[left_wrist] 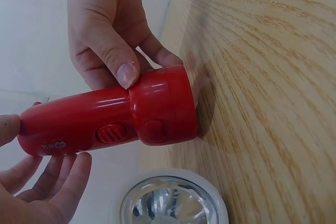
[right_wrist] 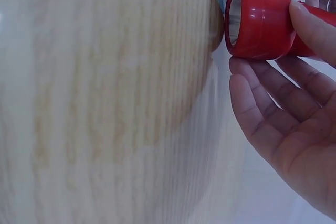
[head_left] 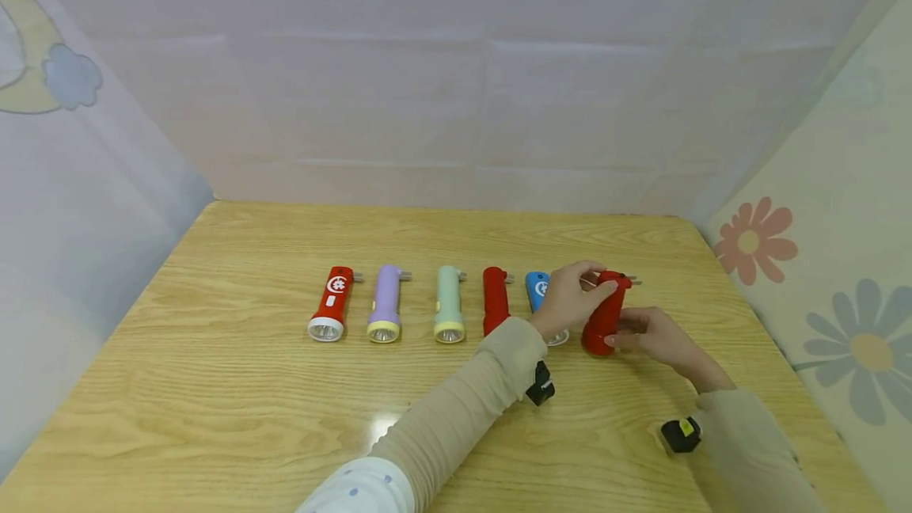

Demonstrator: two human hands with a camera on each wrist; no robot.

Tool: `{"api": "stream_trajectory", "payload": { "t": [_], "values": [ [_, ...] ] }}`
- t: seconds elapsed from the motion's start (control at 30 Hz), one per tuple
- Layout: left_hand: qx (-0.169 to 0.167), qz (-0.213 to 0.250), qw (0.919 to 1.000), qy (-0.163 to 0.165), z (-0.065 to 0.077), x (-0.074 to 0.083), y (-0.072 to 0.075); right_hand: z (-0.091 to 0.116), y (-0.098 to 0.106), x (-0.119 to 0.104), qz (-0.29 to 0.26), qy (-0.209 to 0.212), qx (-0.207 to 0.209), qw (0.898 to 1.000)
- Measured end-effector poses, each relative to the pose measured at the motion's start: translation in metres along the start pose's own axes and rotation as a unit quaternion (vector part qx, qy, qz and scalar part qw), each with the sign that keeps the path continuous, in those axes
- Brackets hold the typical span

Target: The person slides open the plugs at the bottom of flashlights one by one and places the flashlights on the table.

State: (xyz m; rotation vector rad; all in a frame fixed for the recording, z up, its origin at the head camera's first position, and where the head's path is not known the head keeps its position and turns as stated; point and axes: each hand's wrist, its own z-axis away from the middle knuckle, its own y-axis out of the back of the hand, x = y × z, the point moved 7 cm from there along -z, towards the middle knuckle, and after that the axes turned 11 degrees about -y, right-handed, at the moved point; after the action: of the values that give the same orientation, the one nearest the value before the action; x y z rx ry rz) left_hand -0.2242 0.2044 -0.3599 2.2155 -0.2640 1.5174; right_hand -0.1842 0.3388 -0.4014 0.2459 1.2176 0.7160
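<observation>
A red flashlight (head_left: 604, 319) with plug prongs at its tail is tilted between both hands at the right of the table. My left hand (head_left: 573, 295) grips its tail end, thumb on one side and fingers on the other. With thumb and fingertips my right hand (head_left: 663, 336) holds the lamp end. A ribbed switch (left_wrist: 111, 133) shows on the body in the left wrist view. Whether the lamp rim (right_wrist: 233, 19) touches the table, I cannot tell. Just left of it lies a blue flashlight (head_left: 537, 285), partly covered by my left hand.
In a row on the wooden table (head_left: 249, 418) lie a red-and-white flashlight (head_left: 333, 299), a purple one (head_left: 386, 299), a mint-green one (head_left: 449, 299) and another red one (head_left: 495, 299). Their prongs point right. A pale wall (head_left: 456, 117) stands behind, and a flowered wall (head_left: 841, 260) at right.
</observation>
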Motion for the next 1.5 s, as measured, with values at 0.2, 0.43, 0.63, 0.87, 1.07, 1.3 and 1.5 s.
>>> {"api": "stream_trajectory", "payload": {
  "t": [0.2, 0.43, 0.63, 0.87, 1.07, 1.3, 1.5],
  "values": [
    [0.003, 0.001, 1.0, 0.006, -0.001, -0.001, 0.001, 0.0, 0.0, 0.002, -0.007, -0.008, -0.012, 1.0],
    [0.001, -0.005, 0.9999, 0.012, -0.001, -0.005, 0.0, 0.0, 0.0, 0.002, 0.0, -0.023, -0.015, 1.0],
    [-0.003, -0.005, 0.9999, 0.016, -0.001, -0.008, -0.001, 0.002, -0.001, 0.001, -0.008, -0.028, -0.029, 0.999],
    [0.003, -0.007, 0.9999, 0.013, -0.001, -0.011, 0.0, 0.004, -0.002, 0.0, -0.025, -0.024, -0.027, 0.999],
    [0.012, -0.007, 0.9999, 0.008, -0.002, -0.013, 0.002, 0.004, -0.001, 0.0, -0.068, -0.016, 0.012, 0.997],
    [0.019, 0.009, 0.9994, 0.026, -0.001, -0.017, 0.004, 0.005, 0.0, -0.002, -0.062, -0.018, 0.044, 0.997],
    [0.021, 0.026, 0.9992, 0.022, 0.001, -0.02, 0.004, 0.005, 0.0, -0.003, -0.053, -0.016, 0.055, 0.997]
  ]
}}
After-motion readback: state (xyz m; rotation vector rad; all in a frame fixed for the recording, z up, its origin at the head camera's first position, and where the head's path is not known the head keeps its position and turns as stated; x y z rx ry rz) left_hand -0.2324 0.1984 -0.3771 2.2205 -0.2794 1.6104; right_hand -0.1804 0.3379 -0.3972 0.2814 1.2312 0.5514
